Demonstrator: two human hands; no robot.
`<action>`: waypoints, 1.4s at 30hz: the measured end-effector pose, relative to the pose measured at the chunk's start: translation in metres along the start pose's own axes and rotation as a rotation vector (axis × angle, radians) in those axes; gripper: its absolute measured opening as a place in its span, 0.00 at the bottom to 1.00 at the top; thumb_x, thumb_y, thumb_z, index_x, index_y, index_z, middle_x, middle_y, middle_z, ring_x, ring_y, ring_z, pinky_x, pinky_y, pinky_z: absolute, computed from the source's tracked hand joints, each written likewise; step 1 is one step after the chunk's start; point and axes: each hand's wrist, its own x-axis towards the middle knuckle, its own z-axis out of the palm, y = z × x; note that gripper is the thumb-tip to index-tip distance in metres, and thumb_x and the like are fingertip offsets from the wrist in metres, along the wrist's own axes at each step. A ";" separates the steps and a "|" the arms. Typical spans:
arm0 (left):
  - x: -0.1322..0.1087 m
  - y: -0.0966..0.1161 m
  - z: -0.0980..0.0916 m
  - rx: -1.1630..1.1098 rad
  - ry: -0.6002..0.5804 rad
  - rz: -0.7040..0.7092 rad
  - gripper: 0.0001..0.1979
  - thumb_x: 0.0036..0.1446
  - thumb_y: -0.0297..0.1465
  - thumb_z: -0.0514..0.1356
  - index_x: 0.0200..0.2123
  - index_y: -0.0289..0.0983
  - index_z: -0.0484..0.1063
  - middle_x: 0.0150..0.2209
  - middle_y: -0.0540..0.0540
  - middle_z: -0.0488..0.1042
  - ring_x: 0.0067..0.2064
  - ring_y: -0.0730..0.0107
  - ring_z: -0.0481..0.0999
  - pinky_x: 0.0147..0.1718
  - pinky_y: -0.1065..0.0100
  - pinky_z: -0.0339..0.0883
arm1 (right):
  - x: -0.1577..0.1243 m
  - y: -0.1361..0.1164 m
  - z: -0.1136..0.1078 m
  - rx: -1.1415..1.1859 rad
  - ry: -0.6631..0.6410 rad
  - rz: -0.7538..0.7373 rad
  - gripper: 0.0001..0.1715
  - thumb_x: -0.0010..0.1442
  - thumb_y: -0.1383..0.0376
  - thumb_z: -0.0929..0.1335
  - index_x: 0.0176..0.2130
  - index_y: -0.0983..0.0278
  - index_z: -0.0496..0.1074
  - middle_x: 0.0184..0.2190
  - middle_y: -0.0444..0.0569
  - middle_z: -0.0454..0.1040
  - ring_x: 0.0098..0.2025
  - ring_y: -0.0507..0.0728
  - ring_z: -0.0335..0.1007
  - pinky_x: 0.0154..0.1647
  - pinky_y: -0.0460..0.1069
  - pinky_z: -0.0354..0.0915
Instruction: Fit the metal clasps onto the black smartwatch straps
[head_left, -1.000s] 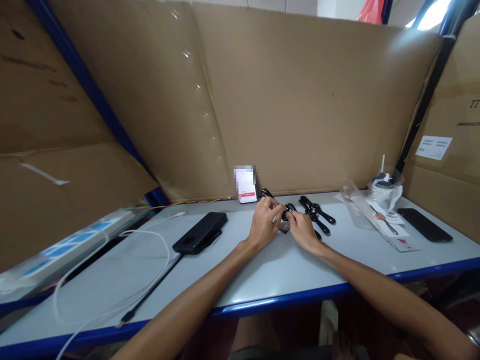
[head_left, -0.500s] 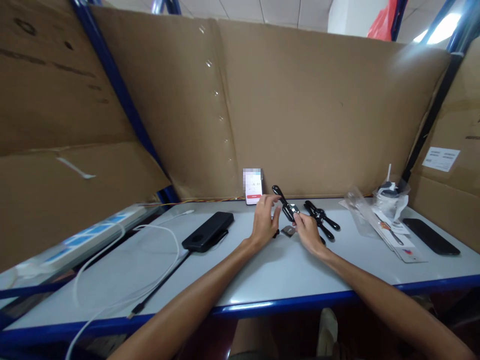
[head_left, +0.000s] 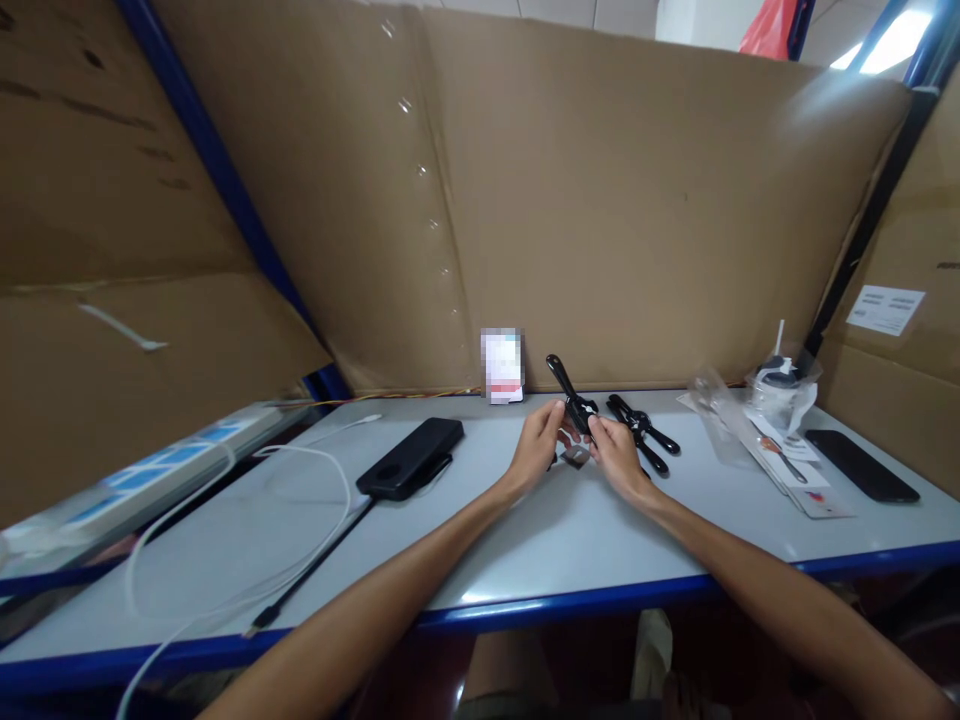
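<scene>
My left hand (head_left: 538,446) and my right hand (head_left: 616,456) meet over the middle of the light table (head_left: 525,540). Between their fingertips they pinch a black watch with a strap (head_left: 571,392), whose strap end rises up and back to the left. A small grey square piece (head_left: 576,457) lies on the table just below the hands. Right beside my right hand lie more black watch straps (head_left: 643,432), crossed over one another.
A black power bank (head_left: 410,457) with a black cable lies left of the hands, a white cable (head_left: 247,520) beyond it. A small white card (head_left: 502,365) leans on the cardboard back wall. At the right are plastic bags (head_left: 739,420), leaflets and a black phone (head_left: 861,465).
The left hand, half a second ago apart from the watch, has closed in on it. The watch now stands higher, strap raised, held by both hands.
</scene>
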 end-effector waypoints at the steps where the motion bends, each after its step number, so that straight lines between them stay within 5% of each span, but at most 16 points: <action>1: 0.000 0.001 0.000 -0.021 -0.005 -0.018 0.24 0.58 0.53 0.54 0.31 0.36 0.66 0.24 0.48 0.72 0.26 0.71 0.74 0.23 0.70 0.67 | 0.000 -0.001 0.000 -0.025 0.010 -0.005 0.32 0.62 0.40 0.59 0.25 0.62 0.64 0.19 0.44 0.66 0.22 0.52 0.61 0.23 0.46 0.56; 5: -0.001 -0.001 0.003 0.016 -0.004 -0.081 0.24 0.57 0.53 0.56 0.30 0.37 0.64 0.23 0.50 0.69 0.25 0.71 0.72 0.22 0.71 0.64 | -0.004 -0.005 0.000 -0.198 0.024 -0.042 0.29 0.66 0.46 0.57 0.25 0.62 0.65 0.22 0.47 0.71 0.27 0.54 0.67 0.26 0.46 0.58; 11: -0.006 0.001 0.001 0.591 0.393 0.213 0.18 0.57 0.47 0.59 0.34 0.38 0.64 0.32 0.48 0.70 0.32 0.70 0.68 0.32 0.68 0.61 | -0.009 -0.009 0.001 -0.491 0.026 -0.100 0.21 0.70 0.59 0.57 0.32 0.63 0.70 0.30 0.50 0.78 0.34 0.56 0.74 0.34 0.46 0.60; 14: -0.008 0.007 -0.003 0.849 0.223 0.211 0.17 0.59 0.46 0.57 0.28 0.38 0.66 0.26 0.49 0.69 0.28 0.70 0.65 0.29 0.69 0.54 | -0.010 -0.011 0.001 -0.650 0.004 -0.095 0.19 0.71 0.61 0.56 0.39 0.64 0.73 0.34 0.52 0.80 0.36 0.57 0.75 0.35 0.46 0.59; 18: -0.008 0.007 -0.003 0.889 0.098 0.059 0.19 0.61 0.45 0.54 0.25 0.38 0.68 0.20 0.51 0.67 0.23 0.72 0.62 0.26 0.69 0.48 | -0.011 -0.015 0.000 -0.835 -0.037 -0.058 0.20 0.71 0.62 0.56 0.41 0.64 0.73 0.33 0.53 0.80 0.34 0.58 0.76 0.33 0.47 0.56; 33: -0.005 -0.007 0.009 0.093 0.127 -0.212 0.20 0.47 0.47 0.64 0.25 0.35 0.67 0.17 0.54 0.61 0.19 0.80 0.55 0.20 0.73 0.47 | -0.011 -0.019 -0.003 -1.011 -0.127 -0.038 0.17 0.71 0.62 0.57 0.47 0.66 0.70 0.36 0.58 0.80 0.36 0.60 0.77 0.32 0.48 0.58; 42: -0.007 -0.002 0.003 0.594 0.086 0.025 0.09 0.55 0.34 0.57 0.26 0.37 0.66 0.20 0.52 0.68 0.23 0.74 0.64 0.26 0.71 0.52 | -0.011 -0.018 -0.004 -0.942 -0.169 -0.029 0.16 0.70 0.64 0.57 0.46 0.67 0.71 0.37 0.59 0.80 0.38 0.61 0.77 0.34 0.48 0.59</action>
